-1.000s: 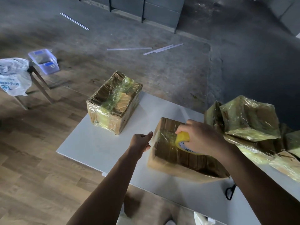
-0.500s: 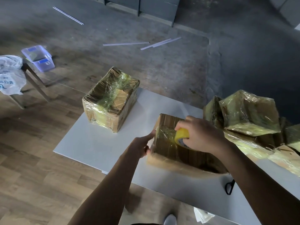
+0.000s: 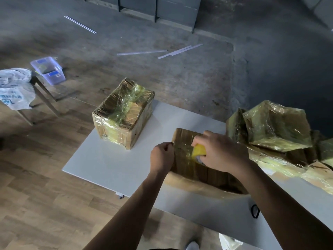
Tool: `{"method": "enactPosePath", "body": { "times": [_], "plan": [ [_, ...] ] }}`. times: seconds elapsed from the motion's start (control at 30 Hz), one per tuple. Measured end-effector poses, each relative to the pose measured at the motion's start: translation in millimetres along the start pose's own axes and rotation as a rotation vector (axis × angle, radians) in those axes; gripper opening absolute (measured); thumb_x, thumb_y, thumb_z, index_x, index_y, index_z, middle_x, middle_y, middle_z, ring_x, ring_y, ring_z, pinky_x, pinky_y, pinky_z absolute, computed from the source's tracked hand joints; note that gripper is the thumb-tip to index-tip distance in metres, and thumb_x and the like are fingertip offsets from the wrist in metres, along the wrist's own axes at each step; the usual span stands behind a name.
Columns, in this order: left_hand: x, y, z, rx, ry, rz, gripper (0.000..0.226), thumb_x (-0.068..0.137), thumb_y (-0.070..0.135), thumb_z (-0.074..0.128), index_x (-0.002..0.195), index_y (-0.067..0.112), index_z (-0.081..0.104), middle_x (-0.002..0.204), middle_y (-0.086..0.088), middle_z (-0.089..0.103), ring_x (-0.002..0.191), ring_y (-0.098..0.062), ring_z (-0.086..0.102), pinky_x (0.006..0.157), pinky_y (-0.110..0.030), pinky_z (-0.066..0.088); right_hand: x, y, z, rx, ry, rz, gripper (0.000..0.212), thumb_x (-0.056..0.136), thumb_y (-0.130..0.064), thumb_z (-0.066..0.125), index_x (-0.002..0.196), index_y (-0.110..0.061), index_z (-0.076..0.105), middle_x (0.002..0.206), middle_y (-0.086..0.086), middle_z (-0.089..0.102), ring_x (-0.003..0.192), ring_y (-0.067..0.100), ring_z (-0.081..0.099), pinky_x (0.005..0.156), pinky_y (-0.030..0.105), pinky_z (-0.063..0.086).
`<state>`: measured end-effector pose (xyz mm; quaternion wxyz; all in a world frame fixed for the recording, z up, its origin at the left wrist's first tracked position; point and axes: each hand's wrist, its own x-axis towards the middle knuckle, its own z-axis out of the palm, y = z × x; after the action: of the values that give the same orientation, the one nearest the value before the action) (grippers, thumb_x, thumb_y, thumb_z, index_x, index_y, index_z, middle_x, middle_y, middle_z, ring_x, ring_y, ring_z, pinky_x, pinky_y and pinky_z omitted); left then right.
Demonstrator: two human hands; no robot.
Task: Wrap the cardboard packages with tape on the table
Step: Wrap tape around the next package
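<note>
The white tabletop (image 3: 111, 159) is lying under both hands. A pile of wrapped packages (image 3: 275, 127), shiny with yellowish tape, is sitting just to the right of the right hand. The cardboard box (image 3: 189, 170) being worked on is lying flat beneath the hands, its long axis running from the left hand's knuckles back toward the right forearm. A second wrapped box (image 3: 124, 118) is standing beyond the left hand and well apart from it, its long axis pointing away from the person. Far off to the left of the left hand a white bag (image 3: 14, 91) is hanging, showing blue print too blurred to read.

The right hand (image 3: 219, 152) is curling over a yellow tape roll (image 3: 198, 150) and gripping it against the box top; print on the roll's core is not legible. The left hand (image 3: 162, 156) is resting at the box's left edge with fingers curled and thumb meeting forefinger; whether it is pinching tape cannot be told. Black scissors (image 3: 255, 211) are peeking out beside the right forearm.
</note>
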<state>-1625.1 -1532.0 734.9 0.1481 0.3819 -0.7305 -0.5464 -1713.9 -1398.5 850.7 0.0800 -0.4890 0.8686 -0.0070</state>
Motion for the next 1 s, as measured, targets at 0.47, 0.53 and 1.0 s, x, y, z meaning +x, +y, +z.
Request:
{"method": "enactPosePath", "body": {
  "times": [0.47, 0.53, 1.0],
  "plan": [
    [-8.5, 35.4, 9.8, 0.400, -0.223, -0.108, 0.050, 0.105, 0.037, 0.021, 0.135, 0.004, 0.043, 0.129, -0.022, 0.054, 0.118, -0.037, 0.051, 0.096, -0.041, 0.040, -1.9, 16.6, 4.3, 0.124, 0.090, -0.122, 0.050, 0.081, -0.023, 0.070, 0.128, -0.030, 0.053, 0.107, -0.001, 0.056, 0.102, 0.018, 0.054, 0.079, 0.027, 0.042],
    [-9.3, 28.3, 17.8, 0.416, -0.134, -0.133, 0.049, 0.103, 0.041, 0.024, 0.125, 0.003, 0.048, 0.123, -0.020, 0.058, 0.113, -0.037, 0.054, 0.091, -0.041, 0.042, -9.7, 30.5, 9.0, 0.195, 0.131, -0.155, 0.056, 0.079, -0.015, 0.070, 0.129, -0.033, 0.051, 0.112, -0.004, 0.053, 0.105, 0.016, 0.052, 0.083, 0.029, 0.045],
    [-2.3, 16.0, 21.8, 0.516, -0.069, -0.153, 0.060, 0.094, 0.065, 0.032, 0.117, 0.017, 0.061, 0.113, -0.007, 0.066, 0.104, -0.028, 0.060, 0.083, -0.035, 0.046, -32.3, 89.6, 30.1, 0.318, 0.235, -0.108, 0.079, 0.078, -0.016, 0.067, 0.141, -0.048, 0.032, 0.117, -0.001, 0.061, 0.099, 0.021, 0.063, 0.078, 0.039, 0.056]
  ]
}}
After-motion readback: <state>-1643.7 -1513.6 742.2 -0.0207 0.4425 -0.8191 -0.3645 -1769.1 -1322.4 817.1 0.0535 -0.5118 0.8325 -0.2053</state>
